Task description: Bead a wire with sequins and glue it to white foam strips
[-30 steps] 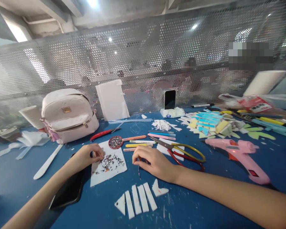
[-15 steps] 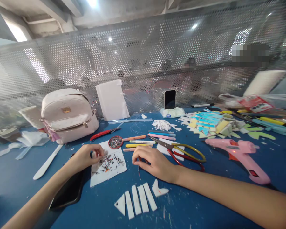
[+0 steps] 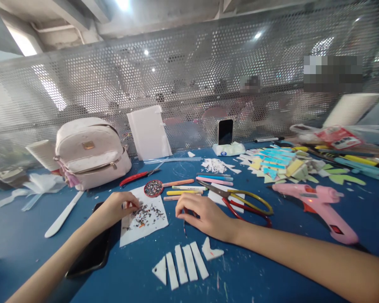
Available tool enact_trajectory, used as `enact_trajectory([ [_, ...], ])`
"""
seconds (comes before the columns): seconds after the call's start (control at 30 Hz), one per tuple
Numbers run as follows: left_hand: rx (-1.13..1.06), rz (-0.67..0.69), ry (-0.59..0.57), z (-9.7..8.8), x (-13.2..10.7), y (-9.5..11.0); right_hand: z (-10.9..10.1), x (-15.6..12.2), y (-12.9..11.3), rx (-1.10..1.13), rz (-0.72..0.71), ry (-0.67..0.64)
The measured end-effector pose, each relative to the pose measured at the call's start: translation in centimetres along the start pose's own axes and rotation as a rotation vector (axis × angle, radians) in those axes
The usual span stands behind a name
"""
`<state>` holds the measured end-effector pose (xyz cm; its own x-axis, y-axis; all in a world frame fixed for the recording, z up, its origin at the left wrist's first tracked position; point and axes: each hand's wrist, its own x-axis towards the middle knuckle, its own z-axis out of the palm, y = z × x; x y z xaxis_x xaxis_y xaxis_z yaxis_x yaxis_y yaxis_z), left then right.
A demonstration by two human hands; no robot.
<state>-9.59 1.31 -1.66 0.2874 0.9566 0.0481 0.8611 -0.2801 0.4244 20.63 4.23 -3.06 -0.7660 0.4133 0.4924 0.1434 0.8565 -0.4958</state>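
Note:
My left hand [image 3: 121,207] is closed in a pinch at the left side of a white paper sheet [image 3: 131,236]; whatever its fingertips hold is too small to make out. Dark shiny flakes [image 3: 150,215] lie scattered over that sheet. On the blue table rests my right hand [image 3: 200,212], its fingers curled and closed beside the markers. A thin dark sliver [image 3: 185,227] shows just under its fingertips; I cannot tell if it is held. Nearer me, white cut pieces [image 3: 181,263] lie in a fish-like row, with a tail-shaped piece [image 3: 211,249] at the right.
A red-rimmed dish of flakes [image 3: 153,188] touches the sheet's top edge. Scissors [image 3: 236,198] and a pink glue gun [image 3: 318,206] lie to the right. A black phone [image 3: 91,252] is under my left forearm, near a white backpack [image 3: 88,153]. Coloured scraps [image 3: 278,162] are heaped behind.
My left hand has shifted very slightly to the right over the sheet. My right hand and the white pieces stay where they were.

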Motion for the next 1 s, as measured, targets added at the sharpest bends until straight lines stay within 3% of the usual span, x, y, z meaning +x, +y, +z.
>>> enact_trajectory([
  [0.23,-0.072,-0.024,0.041,0.4,0.1,0.1,-0.1,0.1,0.0,-0.005,-0.007,-0.002],
  [0.43,-0.263,-0.036,0.159,0.0,-0.3,1.6,-0.2,0.2,-0.2,-0.002,-0.013,0.007],
  [0.63,-0.578,-0.053,0.244,3.3,-1.0,5.7,-0.1,0.1,-0.2,0.013,-0.007,0.011],
  [0.77,-0.736,-0.052,0.239,5.6,-2.3,8.1,-0.1,0.0,-0.3,0.023,-0.014,0.005],
  [1.0,-0.802,-0.105,0.258,6.6,-2.7,8.5,0.2,0.1,-0.3,0.052,-0.105,-0.002],
])
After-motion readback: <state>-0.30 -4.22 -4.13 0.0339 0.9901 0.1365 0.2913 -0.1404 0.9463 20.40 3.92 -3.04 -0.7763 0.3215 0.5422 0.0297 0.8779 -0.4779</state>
